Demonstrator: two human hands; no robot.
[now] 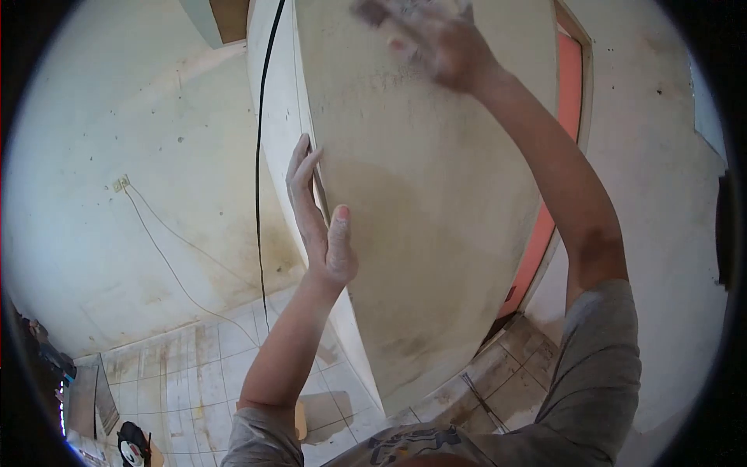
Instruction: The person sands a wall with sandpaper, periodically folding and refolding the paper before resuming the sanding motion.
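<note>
My left hand (320, 214) rests against the corner edge of the wall, its dusty fingers stretched out along the edge and the thumb apart. High on the greenish-beige wall face (420, 233), my right hand (447, 43) is smeared by motion. A flat brown piece (370, 11) shows at its fingertips, held close to the wall; the blur hides its exact kind. White dust coats both hands.
A black cable (259, 156) hangs down left of the corner. Thin wires run from a socket (120, 184) to the tiled floor (210, 366). A pink-red door (570, 86) stands at the right. A black-and-white object (134, 445) lies at the lower left.
</note>
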